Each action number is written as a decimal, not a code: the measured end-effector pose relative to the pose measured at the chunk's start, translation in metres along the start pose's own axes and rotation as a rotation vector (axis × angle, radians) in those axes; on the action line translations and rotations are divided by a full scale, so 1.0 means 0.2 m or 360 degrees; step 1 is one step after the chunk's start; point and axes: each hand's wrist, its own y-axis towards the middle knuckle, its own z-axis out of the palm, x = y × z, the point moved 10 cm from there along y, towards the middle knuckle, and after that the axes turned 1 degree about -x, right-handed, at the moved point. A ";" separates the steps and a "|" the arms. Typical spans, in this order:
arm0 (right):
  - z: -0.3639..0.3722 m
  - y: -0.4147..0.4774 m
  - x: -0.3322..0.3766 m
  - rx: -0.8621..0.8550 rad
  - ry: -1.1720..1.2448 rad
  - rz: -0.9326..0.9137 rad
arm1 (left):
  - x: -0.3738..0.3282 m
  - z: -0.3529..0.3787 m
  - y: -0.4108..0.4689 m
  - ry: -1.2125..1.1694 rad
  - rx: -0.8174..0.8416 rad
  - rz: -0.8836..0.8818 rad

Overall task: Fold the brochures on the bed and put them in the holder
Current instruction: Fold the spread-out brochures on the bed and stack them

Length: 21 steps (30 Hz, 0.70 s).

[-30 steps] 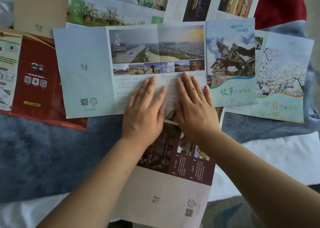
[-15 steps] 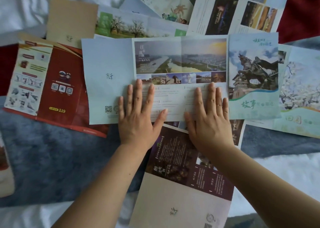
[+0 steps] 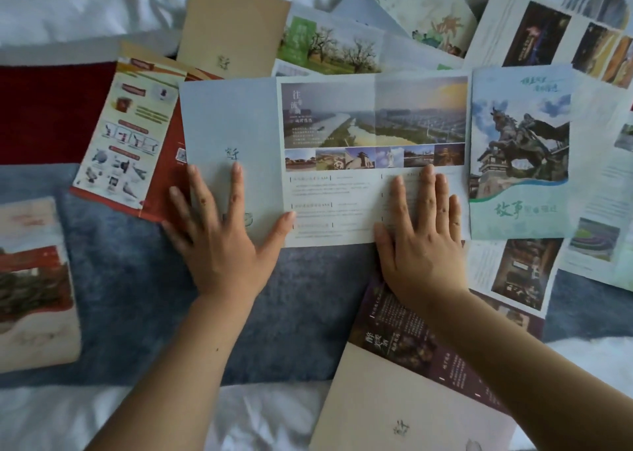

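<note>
Both hands have slid apart: left hand point(image 3: 219, 245) and right hand point(image 3: 423, 241), grip wide, flatten the blue brochure point(image 3: 329, 159) for folding.

Pale-blue brochure point(image 3: 325, 190) lies unfolded, flat on bed.

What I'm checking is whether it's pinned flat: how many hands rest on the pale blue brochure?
2. The left hand covers the blank left panel of the brochure; the right hand lies on its lower right text.
</note>
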 end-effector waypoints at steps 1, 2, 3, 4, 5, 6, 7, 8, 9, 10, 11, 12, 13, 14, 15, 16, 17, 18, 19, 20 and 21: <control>0.00 0.00 0.02 0.0017 0.0000 -0.0005 | 0.01 -0.02 0.00 -0.0047 -0.0020 -0.0001; 0.01 0.00 0.05 0.0033 0.0001 -0.0018 | 0.00 -0.03 0.00 -0.0095 -0.0041 0.0009; 0.01 0.01 0.08 0.0047 0.0012 -0.0034 | -0.01 -0.04 -0.01 -0.0142 -0.0057 0.0020; 0.01 0.01 0.11 0.0057 0.0033 -0.0050 | -0.01 -0.05 -0.01 -0.0185 -0.0069 0.0024; 0.01 0.01 0.14 0.0061 0.0061 -0.0067 | -0.02 -0.06 -0.01 -0.0221 -0.0080 0.0026; 0.00 0.02 0.18 0.0063 0.0084 -0.0086 | -0.02 -0.07 -0.01 -0.0251 -0.0090 0.0030; 0.00 0.02 0.22 0.0065 0.0099 -0.0108 | -0.01 -0.09 -0.01 -0.0278 -0.0102 0.0042; 0.00 0.02 0.25 0.0067 0.0110 -0.0130 | -0.02 -0.10 -0.02 -0.0308 -0.0120 0.0065; 0.00 0.03 0.29 0.0070 0.0119 -0.0151 | -0.02 -0.13 -0.03 -0.0345 -0.0143 0.0098; 0.00 0.03 0.32 0.0072 0.0127 -0.0169 | -0.04 -0.15 -0.04 -0.0386 -0.0169 0.0140; 0.00 0.04 0.36 0.0077 0.0136 -0.0185 | -0.05 -0.17 -0.05 -0.0428 -0.0188 0.0184; 0.01 0.04 0.40 0.0088 0.0152 -0.0199 | -0.07 -0.19 -0.06 -0.0469 -0.0192 0.0223; 0.01 0.03 0.43 0.0103 0.0174 -0.0214 | -0.09 -0.20 -0.08 -0.0508 -0.0181 0.0251; 0.01 0.03 0.47 0.0119 0.0199 -0.0234 | -0.12 -0.21 -0.09 -0.0541 -0.0160 0.0269; 0.01 0.03 0.50 0.0137 0.0221 -0.0261 | -0.14 -0.23 -0.10 -0.0565 -0.0140 0.0286; 0.00 0.03 0.53 0.0157 0.0241 -0.0292 | -0.18 -0.25 -0.12 -0.0580 -0.0129 0.0310; 0.00 0.02 0.56 0.0178 0.0272 -0.0326 | -0.22 -0.27 -0.13 -0.0592 -0.0132 0.0343; 0.00 0.02 0.58 0.0198 0.0328 -0.0364 | -0.26 -0.29 -0.14 -0.0605 -0.0143 0.0383; -0.01 0.02 0.60 0.0209 0.0404 -0.0404 | -0.31 -0.31 -0.14 -0.0616 -0.0156 0.0418; -0.02 0.01 0.61 0.0203 0.0488 -0.0437 | -0.35 -0.31 -0.15 -0.0620 -0.0161 0.0440; -0.05 0.01 0.61 0.0170 0.0575 -0.0455 | -0.40 -0.31 -0.15 -0.0609 -0.0148 0.0441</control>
